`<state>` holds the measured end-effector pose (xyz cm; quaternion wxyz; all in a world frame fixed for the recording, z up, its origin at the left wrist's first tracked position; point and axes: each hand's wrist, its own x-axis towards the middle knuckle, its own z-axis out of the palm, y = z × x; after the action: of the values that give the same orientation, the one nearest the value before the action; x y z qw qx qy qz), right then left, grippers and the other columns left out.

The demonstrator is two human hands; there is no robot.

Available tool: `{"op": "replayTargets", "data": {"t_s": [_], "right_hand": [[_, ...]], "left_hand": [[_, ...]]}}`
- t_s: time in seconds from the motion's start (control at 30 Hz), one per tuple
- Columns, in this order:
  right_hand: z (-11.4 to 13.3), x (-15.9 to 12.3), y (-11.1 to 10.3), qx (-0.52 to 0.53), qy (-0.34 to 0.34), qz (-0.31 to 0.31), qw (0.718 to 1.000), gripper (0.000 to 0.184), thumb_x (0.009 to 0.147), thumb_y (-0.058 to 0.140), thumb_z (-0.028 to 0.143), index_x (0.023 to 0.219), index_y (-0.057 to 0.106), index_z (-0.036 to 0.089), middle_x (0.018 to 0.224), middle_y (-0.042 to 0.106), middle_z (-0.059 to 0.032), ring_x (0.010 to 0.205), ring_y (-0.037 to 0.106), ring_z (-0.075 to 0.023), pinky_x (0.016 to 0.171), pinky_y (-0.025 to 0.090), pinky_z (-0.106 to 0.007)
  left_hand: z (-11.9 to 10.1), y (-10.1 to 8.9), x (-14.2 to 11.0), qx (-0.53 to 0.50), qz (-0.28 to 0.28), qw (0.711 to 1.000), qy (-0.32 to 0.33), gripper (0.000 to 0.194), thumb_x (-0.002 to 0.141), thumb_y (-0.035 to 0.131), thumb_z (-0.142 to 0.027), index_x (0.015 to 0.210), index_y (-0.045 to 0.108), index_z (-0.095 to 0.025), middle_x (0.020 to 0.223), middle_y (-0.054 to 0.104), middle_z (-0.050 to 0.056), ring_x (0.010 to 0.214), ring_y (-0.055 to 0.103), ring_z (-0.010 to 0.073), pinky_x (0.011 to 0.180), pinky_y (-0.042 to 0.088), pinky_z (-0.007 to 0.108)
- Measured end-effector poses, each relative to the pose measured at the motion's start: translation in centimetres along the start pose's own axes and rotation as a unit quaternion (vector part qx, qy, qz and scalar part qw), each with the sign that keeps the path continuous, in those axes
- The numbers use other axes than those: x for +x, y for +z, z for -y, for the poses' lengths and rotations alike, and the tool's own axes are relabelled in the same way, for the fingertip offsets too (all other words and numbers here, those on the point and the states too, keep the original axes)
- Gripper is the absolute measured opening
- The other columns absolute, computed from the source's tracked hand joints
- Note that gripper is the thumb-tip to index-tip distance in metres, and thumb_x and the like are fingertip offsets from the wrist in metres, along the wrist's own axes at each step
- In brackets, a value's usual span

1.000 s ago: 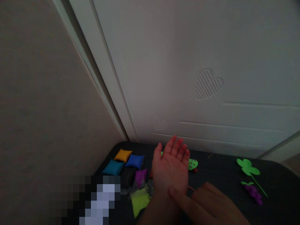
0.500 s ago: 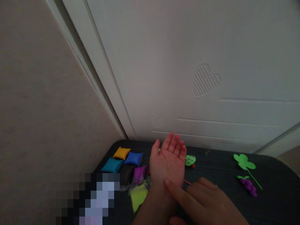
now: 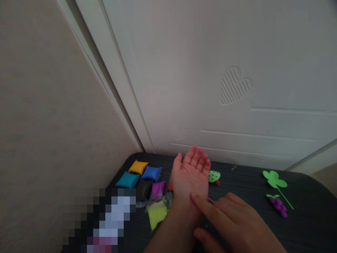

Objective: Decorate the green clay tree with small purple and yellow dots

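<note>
A dark, finely grained tabletop (image 3: pixel 247 184) with rounded far corners stands before a white panel (image 3: pixel 171 70) bearing a ribbed embossed heart (image 3: pixel 235 86). Pillow-shaped packets (image 3: pixel 151 174) lie toward its far-left corner; a long-stemmed green clover (image 3: pixel 274 179) and knobbly purple grape cluster (image 3: pixel 277 206) lie toward its right edge. The left hand (image 3: pixel 191 179) is palm-up, spread open, bare; just beside its fingers, near the far edge, lies a dotted green piece (image 3: pixel 214 176). The right hand (image 3: pixel 238 221) touches the left wrist with its extended index finger; whether its bent fingers hold anything is hidden.
</note>
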<state>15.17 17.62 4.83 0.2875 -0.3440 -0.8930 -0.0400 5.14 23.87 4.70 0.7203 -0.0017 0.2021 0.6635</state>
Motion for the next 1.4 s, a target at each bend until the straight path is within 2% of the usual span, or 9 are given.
{"op": "replayTargets", "data": {"t_s": [0.33, 0.5, 0.6, 0.7, 0.83, 0.9, 1.1, 1.23, 1.4], "right_hand": [[-0.6, -0.1, -0.6, 0.11, 0.092, -0.046, 0.989, 0.011, 0.074, 0.053, 0.017, 0.082, 0.06, 0.022, 0.061, 0.058, 0.0031, 0.055, 0.05, -0.0098, 0.052, 0.037, -0.021], [-0.8, 0.0, -1.5, 0.161, 0.122, -0.008, 0.979, 0.015, 0.072, 0.057, 0.014, 0.081, 0.059, 0.025, 0.064, 0.058, 0.005, 0.059, 0.052, -0.0083, 0.053, 0.039, -0.018], [-1.2, -0.1, -2.5, 0.182, 0.147, -0.044, 0.971, 0.019, 0.072, 0.056, 0.012, 0.086, 0.058, 0.025, 0.065, 0.059, 0.0054, 0.059, 0.053, -0.0076, 0.054, 0.041, -0.018], [-1.8, -0.8, -3.7, 0.18, 0.179, -0.139, 0.957, 0.023, 0.074, 0.055, 0.012, 0.092, 0.056, 0.027, 0.069, 0.061, 0.0046, 0.06, 0.055, -0.008, 0.05, 0.042, -0.017], [-2.4, -1.8, -4.7, 0.174, 0.22, -0.218, 0.935, 0.022, 0.076, 0.055, 0.014, 0.093, 0.056, 0.028, 0.075, 0.063, 0.0022, 0.066, 0.059, -0.0104, 0.044, 0.041, -0.017], [-2.4, -1.9, -4.8, 0.174, 0.22, -0.229, 0.932, 0.023, 0.076, 0.055, 0.014, 0.094, 0.056, 0.029, 0.078, 0.062, 0.0014, 0.07, 0.059, -0.0114, 0.045, 0.042, -0.018], [-2.0, -1.5, -4.7, 0.189, 0.173, -0.22, 0.941, 0.028, 0.075, 0.054, 0.01, 0.098, 0.056, 0.025, 0.062, 0.052, 0.0037, 0.054, 0.051, -0.0075, 0.05, 0.039, -0.021], [-2.0, -1.3, -5.0, 0.187, 0.159, -0.21, 0.946, 0.026, 0.076, 0.051, 0.009, 0.097, 0.057, 0.023, 0.062, 0.051, 0.0025, 0.055, 0.05, -0.0076, 0.05, 0.038, -0.022], [-2.0, -1.5, -5.2, 0.173, 0.149, -0.196, 0.954, 0.028, 0.076, 0.051, 0.009, 0.099, 0.055, 0.024, 0.062, 0.052, 0.0028, 0.054, 0.049, -0.0079, 0.049, 0.039, -0.022]], "left_hand": [[0.7, 0.5, -0.4, 0.022, -0.008, 0.999, -0.027, 0.035, 0.08, 0.04, -0.038, 0.09, 0.059, -0.01, 0.089, 0.06, 0.009, 0.072, 0.058, 0.0154, 0.068, 0.046, 0.029], [0.9, 0.8, -0.7, 0.047, -0.005, 0.999, -0.026, 0.036, 0.08, 0.038, -0.039, 0.089, 0.059, -0.011, 0.088, 0.06, 0.009, 0.071, 0.057, 0.0148, 0.067, 0.045, 0.028], [1.0, 1.3, -1.5, 0.103, 0.01, 0.995, -0.011, 0.032, 0.079, 0.041, -0.037, 0.091, 0.059, -0.013, 0.089, 0.059, 0.007, 0.071, 0.056, 0.0139, 0.065, 0.044, 0.026], [1.0, 1.8, -2.9, 0.228, 0.073, 0.971, 0.022, 0.025, 0.077, 0.049, -0.031, 0.094, 0.059, -0.017, 0.094, 0.058, 0.007, 0.082, 0.054, 0.0162, 0.07, 0.043, 0.027], [0.9, 2.3, -4.7, 0.409, 0.146, 0.901, 0.009, 0.017, 0.071, 0.056, -0.026, 0.082, 0.065, -0.016, 0.094, 0.059, 0.008, 0.095, 0.05, 0.022, 0.081, 0.04, 0.03], [0.8, 2.5, -5.2, 0.433, 0.155, 0.888, 0.01, 0.013, 0.068, 0.059, -0.024, 0.074, 0.066, -0.015, 0.096, 0.059, 0.009, 0.096, 0.05, 0.0232, 0.079, 0.042, 0.029], [0.9, 3.2, -6.1, 0.423, 0.148, 0.891, 0.07, 0.005, 0.063, 0.064, -0.017, 0.063, 0.069, -0.016, 0.085, 0.062, 0.008, 0.092, 0.053, 0.0207, 0.081, 0.041, 0.026], [1.1, 3.3, -6.2, 0.426, 0.137, 0.89, 0.09, 0.007, 0.061, 0.066, -0.012, 0.061, 0.07, -0.017, 0.079, 0.064, 0.007, 0.09, 0.055, 0.0198, 0.082, 0.041, 0.026], [1.2, 3.3, -6.3, 0.397, 0.133, 0.906, 0.068, 0.008, 0.057, 0.069, -0.011, 0.06, 0.07, -0.018, 0.076, 0.064, 0.007, 0.086, 0.057, 0.02, 0.081, 0.042, 0.028]]}}
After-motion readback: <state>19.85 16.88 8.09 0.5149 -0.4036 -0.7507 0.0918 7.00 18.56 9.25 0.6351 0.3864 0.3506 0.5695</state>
